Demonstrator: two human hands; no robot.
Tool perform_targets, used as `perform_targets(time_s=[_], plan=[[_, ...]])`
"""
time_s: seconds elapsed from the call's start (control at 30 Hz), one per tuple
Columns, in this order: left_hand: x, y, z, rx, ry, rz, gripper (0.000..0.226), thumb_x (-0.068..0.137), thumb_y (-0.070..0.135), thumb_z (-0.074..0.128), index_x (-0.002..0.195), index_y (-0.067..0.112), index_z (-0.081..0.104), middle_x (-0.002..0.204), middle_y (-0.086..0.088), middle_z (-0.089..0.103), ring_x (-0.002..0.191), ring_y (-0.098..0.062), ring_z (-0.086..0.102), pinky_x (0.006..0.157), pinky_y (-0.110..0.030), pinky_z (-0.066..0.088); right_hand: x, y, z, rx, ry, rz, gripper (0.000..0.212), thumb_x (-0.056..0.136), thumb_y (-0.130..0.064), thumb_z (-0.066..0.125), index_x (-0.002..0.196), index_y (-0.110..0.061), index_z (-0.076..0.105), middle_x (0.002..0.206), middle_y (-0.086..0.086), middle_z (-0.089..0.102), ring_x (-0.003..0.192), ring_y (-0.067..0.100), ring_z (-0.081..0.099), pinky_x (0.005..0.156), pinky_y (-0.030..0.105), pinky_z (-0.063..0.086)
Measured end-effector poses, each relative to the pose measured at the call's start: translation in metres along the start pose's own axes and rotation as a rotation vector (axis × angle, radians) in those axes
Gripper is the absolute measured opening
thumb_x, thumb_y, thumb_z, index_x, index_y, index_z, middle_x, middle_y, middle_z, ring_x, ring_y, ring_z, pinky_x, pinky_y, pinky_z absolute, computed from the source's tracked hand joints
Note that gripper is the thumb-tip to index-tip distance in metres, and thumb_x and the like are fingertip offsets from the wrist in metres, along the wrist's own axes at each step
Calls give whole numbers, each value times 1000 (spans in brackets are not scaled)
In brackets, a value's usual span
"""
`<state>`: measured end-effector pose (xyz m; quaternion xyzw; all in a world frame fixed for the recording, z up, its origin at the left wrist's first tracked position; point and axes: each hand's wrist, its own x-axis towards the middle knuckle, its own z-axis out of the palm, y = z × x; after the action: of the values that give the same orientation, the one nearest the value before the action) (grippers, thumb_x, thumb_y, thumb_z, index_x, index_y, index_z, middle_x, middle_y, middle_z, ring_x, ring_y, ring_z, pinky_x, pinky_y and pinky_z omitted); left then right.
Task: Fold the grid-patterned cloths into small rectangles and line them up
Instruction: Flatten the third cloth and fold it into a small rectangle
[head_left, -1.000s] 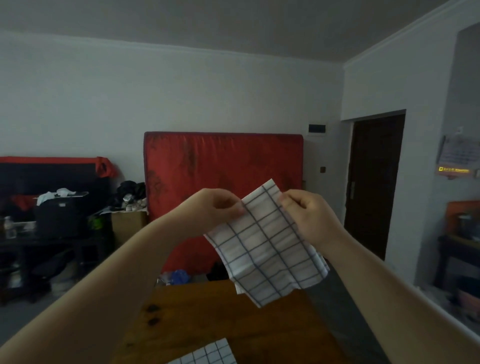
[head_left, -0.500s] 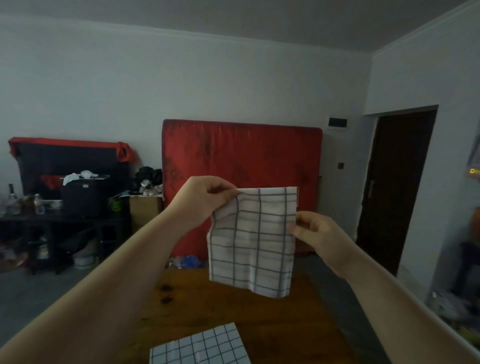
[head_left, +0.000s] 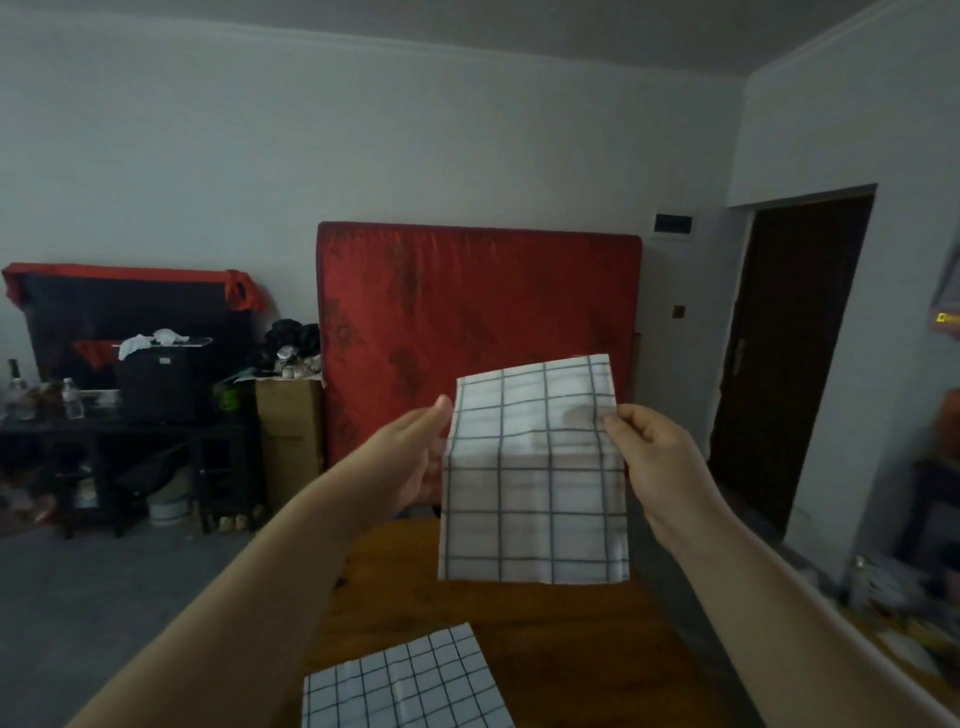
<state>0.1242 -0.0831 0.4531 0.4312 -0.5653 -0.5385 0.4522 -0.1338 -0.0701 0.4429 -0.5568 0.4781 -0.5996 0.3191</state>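
- Held cloth: a grid-patterned cloth, already doubled into a rectangle, hangs in the air above the tabletop, with its upper part bending back toward the far wall.
- Left hand: the grip meets the cloth's left edge near the top; the thumb shows at the edge, while the fingers lie behind the fabric, so a full pinch can only be inferred.
- Right hand: thumb and fingers pinch the right edge at about the same height.
- Second cloth: a grid-patterned piece lies flat on the tabletop at the near edge of view, well below the held one; its lower part is cut off by the frame.
- Step in hand (judgement): mid-fold on the held cloth, which is still larger than a small rectangle.
- Next move (judgement): another fold is called for, bringing top edge to bottom edge with corners matched, then laying the piece on the tabletop beside the second cloth, in line with it.
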Motion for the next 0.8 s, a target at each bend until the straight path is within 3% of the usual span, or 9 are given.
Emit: perform_targets(time_s=[0.03, 0.1, 0.2, 0.3, 0.4, 0.47, 0.63, 0.8], plan=[[-2, -12, 2, -7, -5, 24, 81, 72, 63, 68, 141, 24, 52, 109, 0, 74, 97, -17, 72, 88, -41, 58, -1, 5, 0, -7, 22, 21, 21, 105, -24, 53, 105, -23, 74, 98, -4, 78, 93, 13, 74, 85, 36, 58], [-6, -33, 6, 42, 16, 79, 69, 83, 46, 71, 145, 39, 43, 122, 2, 69, 103, -15, 71, 87, -38, 59, -3, 16, 0, -34, 44, 54, 19, 105, -26, 53, 107, -26, 73, 100, -5, 77, 97, 14, 72, 87, 35, 56], [-12, -46, 17, 173, 108, 183, 68, 92, 28, 71, 141, 57, 35, 108, 2, 73, 96, -10, 72, 79, -32, 61, -3, 29, 2, -153, 57, 56, 27, 105, -30, 54, 130, -31, 61, 123, -15, 63, 110, 6, 61, 91, 29, 48], [-11, -52, 20, 199, 164, 245, 43, 95, 22, 67, 125, 51, 56, 101, 5, 72, 95, -10, 72, 71, -24, 60, -10, 33, 5, -117, 23, 57, 44, 104, -33, 54, 147, -37, 46, 131, -22, 45, 113, 0, 49, 102, 33, 40], [-11, -54, 15, 240, 211, 239, 18, 95, 22, 67, 100, 37, 74, 101, 9, 72, 98, -11, 69, 76, -27, 60, -20, 34, 5, -139, -124, 39, 25, 104, -30, 53, 124, -40, 64, 123, -18, 62, 114, 5, 58, 102, 36, 47], [-11, -52, 11, 238, 229, 224, 12, 94, 23, 68, 97, 32, 76, 102, 9, 71, 97, -10, 67, 73, -25, 58, -25, 33, 6, -181, -183, 59, 19, 102, -25, 57, 112, -35, 69, 110, -11, 71, 106, 6, 65, 97, 36, 53], [-7, -47, 2, 314, 284, 250, 8, 91, 26, 72, 94, 32, 77, 97, 6, 73, 95, -12, 66, 75, -25, 54, -23, 34, 5, -276, -167, 17, 15, 100, -21, 61, 106, -32, 70, 97, -20, 75, 94, -4, 69, 88, 31, 56], [0, -43, -1, 398, 322, 254, 7, 90, 30, 74, 96, 31, 77, 93, 8, 73, 91, -11, 67, 75, -29, 58, -17, 32, 6, -368, -98, -48, 13, 100, -24, 62, 102, -34, 71, 95, -15, 76, 90, -6, 68, 79, 21, 52]])
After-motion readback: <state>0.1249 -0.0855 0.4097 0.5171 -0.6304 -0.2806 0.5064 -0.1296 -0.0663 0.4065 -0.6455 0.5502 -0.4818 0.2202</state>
